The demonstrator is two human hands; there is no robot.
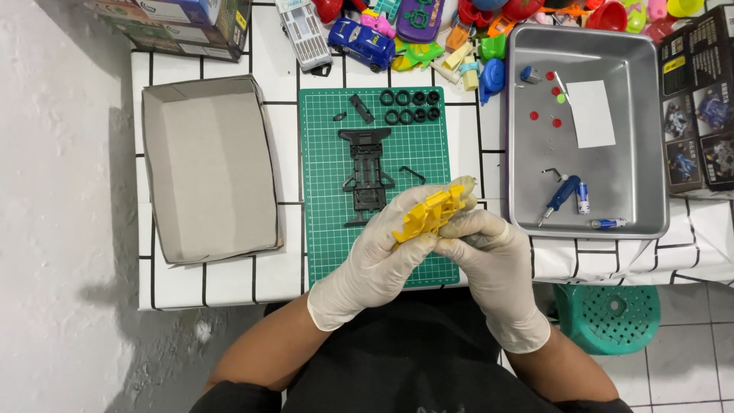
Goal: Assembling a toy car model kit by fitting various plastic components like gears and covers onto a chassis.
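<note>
Two gloved hands meet just above the near right corner of the green cutting mat, and both are closed on one yellow plastic part. The left hand comes up from below and left of the part, its fingers wrapped along the lower edge; the right hand sits to the right, fingertips curled tight over the part's upper right end. The part's long axis runs on a slant, from low left to high right across the mat's right edge, so its lower end points toward the left hand's palm and its upper end is tucked under the right hand's fingers. Both hands touch it, neither noticeably nearer than the other. How much of the part is hidden inside the gloves cannot be told. Further up the mat, well apart from the hands, lies a black toy car frame, long axis straight up and down, with a cluster of black tyres beyond it. Right of the mat stands a metal tray holding a blue screwdriver; left of the mat sits an open cardboard box lid.
</note>
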